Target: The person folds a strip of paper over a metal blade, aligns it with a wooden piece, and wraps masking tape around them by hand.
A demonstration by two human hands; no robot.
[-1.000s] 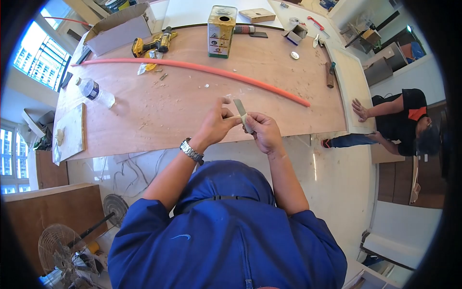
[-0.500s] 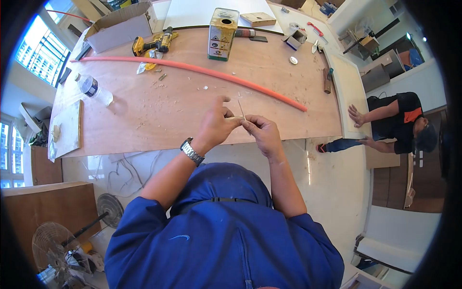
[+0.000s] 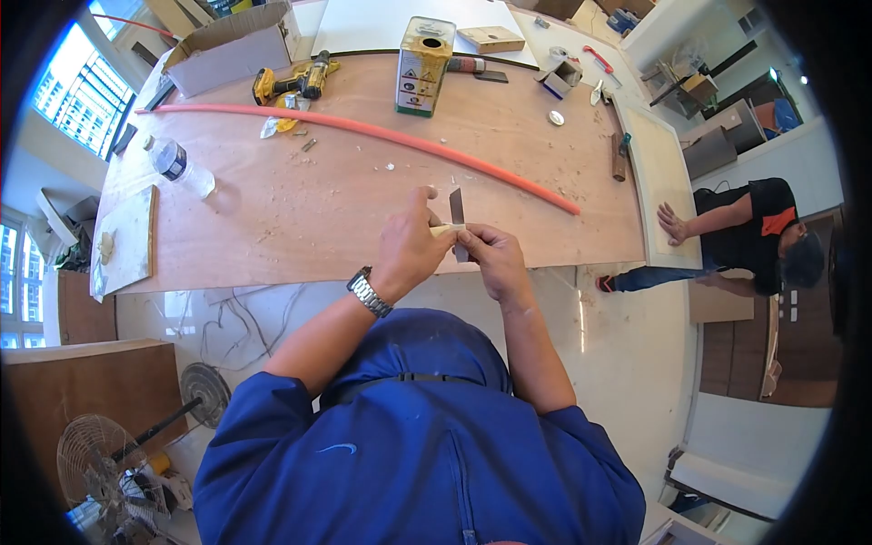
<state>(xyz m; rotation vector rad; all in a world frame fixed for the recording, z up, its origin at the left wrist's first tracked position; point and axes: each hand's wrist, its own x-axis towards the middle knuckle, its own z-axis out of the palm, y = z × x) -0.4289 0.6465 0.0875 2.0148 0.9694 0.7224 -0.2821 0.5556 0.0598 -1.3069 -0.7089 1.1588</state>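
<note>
My left hand (image 3: 413, 247), with a metal watch at the wrist, pinches a small pale piece (image 3: 442, 230) that looks like wood; its forefinger is raised. Close beside it, my right hand (image 3: 496, 263) grips a flat, narrow blade-like strip (image 3: 457, 205) between thumb and fingers. The strip stands roughly upright across the end of the pale piece, dark above the fingers and greyer below. Whether it cuts into the piece is too small to tell. Both hands are over the near edge of the wooden tabletop (image 3: 336, 218).
Beyond my hands a long red tube (image 3: 391, 139) lies across the tabletop. Farther back are a yellow drill (image 3: 313, 77), a metal can (image 3: 422, 73) and a cardboard box (image 3: 232, 54). A water bottle (image 3: 177, 166) lies left. At right a co-worker (image 3: 754, 227) touches a pale panel (image 3: 661, 163).
The strip has turned from edge-on to showing its broad face. My hands stay close together in nearly the same place. The co-worker's lower hand has come away from the panel.
</note>
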